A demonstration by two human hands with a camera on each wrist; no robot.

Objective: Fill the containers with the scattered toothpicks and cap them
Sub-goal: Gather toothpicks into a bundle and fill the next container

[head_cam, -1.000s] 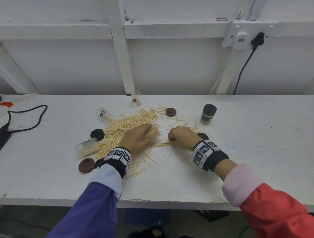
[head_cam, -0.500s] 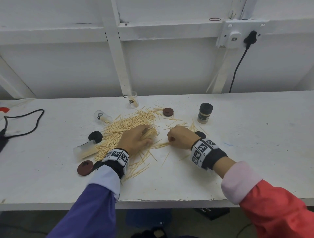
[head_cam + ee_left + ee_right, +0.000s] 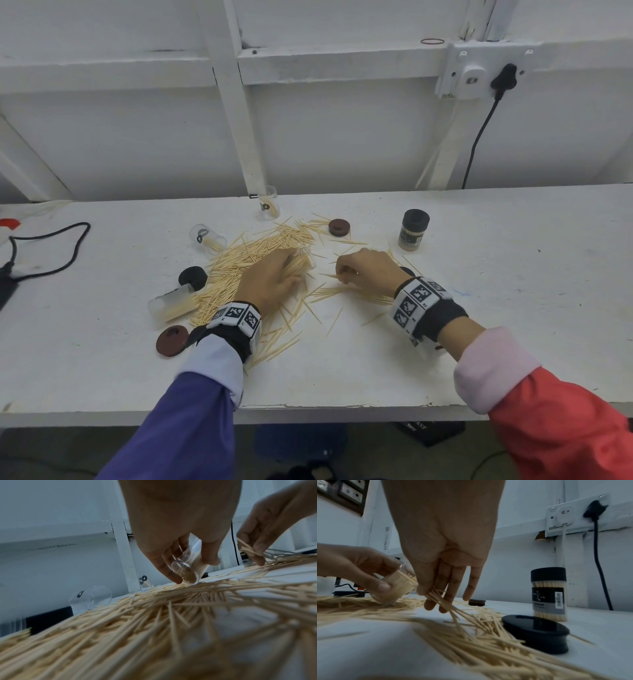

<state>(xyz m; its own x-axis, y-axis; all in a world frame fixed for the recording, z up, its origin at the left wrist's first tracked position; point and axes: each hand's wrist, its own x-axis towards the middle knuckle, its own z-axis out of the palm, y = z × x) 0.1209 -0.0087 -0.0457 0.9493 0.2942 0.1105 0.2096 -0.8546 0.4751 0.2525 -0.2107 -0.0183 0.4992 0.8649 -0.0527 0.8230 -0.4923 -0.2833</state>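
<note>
Capped container [image 3: 413, 230] right of toothpick pile [image 3: 253, 260], loose cap [image 3: 339, 227] between.

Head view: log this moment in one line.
left hand: grips clear plastic toothpick container | right hand: pinches wooden toothpicks | cap: off

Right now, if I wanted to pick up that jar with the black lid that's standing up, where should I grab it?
Probably best to take the capped jar round its middle, on the label below the black lid, coming from the right side. It stands upright and round, so fingers and thumb should wrap its sides well. The right hand and loose toothpicks lie on its left, while its right side looks free.
</note>
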